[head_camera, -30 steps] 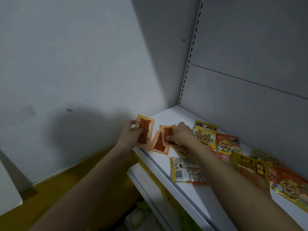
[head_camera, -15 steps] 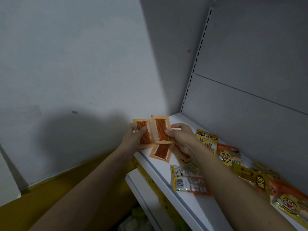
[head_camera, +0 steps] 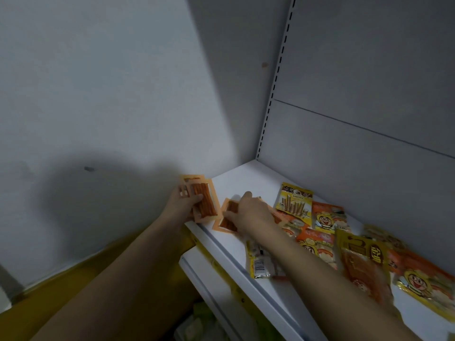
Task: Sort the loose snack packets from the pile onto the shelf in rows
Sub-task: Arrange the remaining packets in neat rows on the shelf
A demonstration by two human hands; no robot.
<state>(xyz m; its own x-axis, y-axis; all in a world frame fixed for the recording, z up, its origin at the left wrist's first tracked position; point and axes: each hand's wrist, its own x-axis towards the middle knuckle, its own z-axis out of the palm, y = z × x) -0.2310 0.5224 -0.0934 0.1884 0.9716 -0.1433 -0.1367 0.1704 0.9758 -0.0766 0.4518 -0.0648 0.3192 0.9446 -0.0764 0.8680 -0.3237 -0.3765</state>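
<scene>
Gripping a small stack of orange stick-snack packets (head_camera: 200, 199) in the left hand (head_camera: 183, 205), thumb across the front, fingers behind, just off the left end of the shelf (head_camera: 248, 178). At least two packets in that stack, one fanned out behind the other. Reaching with the right hand (head_camera: 251, 214) onto another orange packet (head_camera: 227, 215) lying flat near the shelf's front left corner, fingers curled over it and thumb at its edge; looks like a pinch closing on it, though hard to tell whether lifted yet.

Early in the job, judging by the layout. No row laid out on the shelf anywhere in view. Only gathering one kind into the hand so far. Left to sort: the pile (head_camera: 344, 242) spread along the right of the shelf, overlapping and at mixed angles. Among it a yellow wafer-roll packet (head_camera: 294, 200) near the back wall, several orange-and-yellow cartoon-face packets (head_camera: 328, 217), a face-down packet with a barcode (head_camera: 258, 263) near the front edge, partly under the right forearm. Bare shelf surface at the back left corner, a likely place for a first row.
</scene>
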